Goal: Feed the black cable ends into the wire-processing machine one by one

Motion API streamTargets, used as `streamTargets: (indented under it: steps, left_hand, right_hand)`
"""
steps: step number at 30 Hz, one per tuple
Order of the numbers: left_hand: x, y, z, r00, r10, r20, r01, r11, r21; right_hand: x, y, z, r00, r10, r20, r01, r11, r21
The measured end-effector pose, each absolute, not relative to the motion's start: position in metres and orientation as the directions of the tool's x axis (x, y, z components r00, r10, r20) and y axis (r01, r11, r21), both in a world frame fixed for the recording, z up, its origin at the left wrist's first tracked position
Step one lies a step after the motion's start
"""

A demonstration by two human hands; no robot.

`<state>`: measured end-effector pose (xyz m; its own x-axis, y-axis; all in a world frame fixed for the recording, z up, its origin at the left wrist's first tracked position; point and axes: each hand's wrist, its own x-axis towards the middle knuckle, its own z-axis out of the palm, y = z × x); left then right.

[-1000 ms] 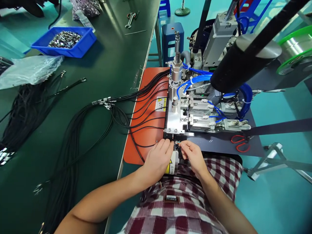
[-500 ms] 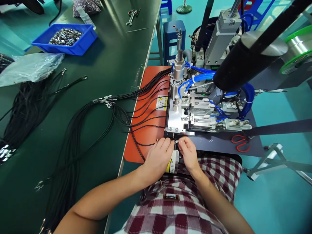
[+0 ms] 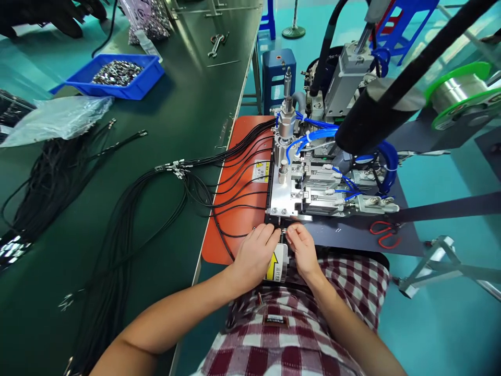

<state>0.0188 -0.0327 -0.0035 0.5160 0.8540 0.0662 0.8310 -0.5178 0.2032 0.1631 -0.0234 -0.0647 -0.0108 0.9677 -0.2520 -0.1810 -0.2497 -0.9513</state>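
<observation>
My left hand [image 3: 254, 256] is closed at the near end of the metal machine [image 3: 284, 198], its fingertips bent down over a thin black cable [image 3: 230, 235] that runs in from the left. Close beside it, my right hand [image 3: 301, 248] pinches at a small shiny metal connector [image 3: 284, 230] in the gap between the two hands. The fingers hide most of the connector. Under my hands a warning label [image 3: 277, 263] with yellow and white shows. More black cables cross the orange board [image 3: 223, 245] and enter the machine's left side.
A long bundle of black cables [image 3: 121, 235] lies on the green table [image 3: 188, 94]. Farther back stand a blue tray [image 3: 135, 91] of small metal parts and some wrenches [image 3: 215, 46]. Red-handled scissors [image 3: 385, 235] lie right of my hands. A black cylinder [image 3: 368, 115] overhangs the machine.
The view has shifted slightly, so the table and machine sit a little lower in it. Both hands keep the same place and grip at the machine's near end.
</observation>
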Motion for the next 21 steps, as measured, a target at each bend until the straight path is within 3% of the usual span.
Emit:
streamTargets:
  steps: [8, 16, 21]
  left_hand:
    - [0.0175, -0.0311, -0.0072, 0.466, 0.879, 0.099, 0.807, -0.468, 0.361]
    - [0.0213, -0.0315, -0.0121, 0.465, 0.881, 0.089, 0.829, -0.468, 0.305]
    - [0.0124, -0.0377, -0.0116, 0.444, 0.88, 0.166, 0.789, -0.472, 0.393]
  right_hand:
    - [0.1649, -0.0255, -0.064, 0.032, 0.981, -0.193, -0.107, -0.189, -0.976]
    - [0.1607, -0.0241, -0.0686, 0.025, 0.978, -0.207, -0.164, -0.201, -0.966]
    - [0.1619, -0.0231, -0.0681, 0.006, 0.981, -0.196, -0.169, -0.192, -0.967]
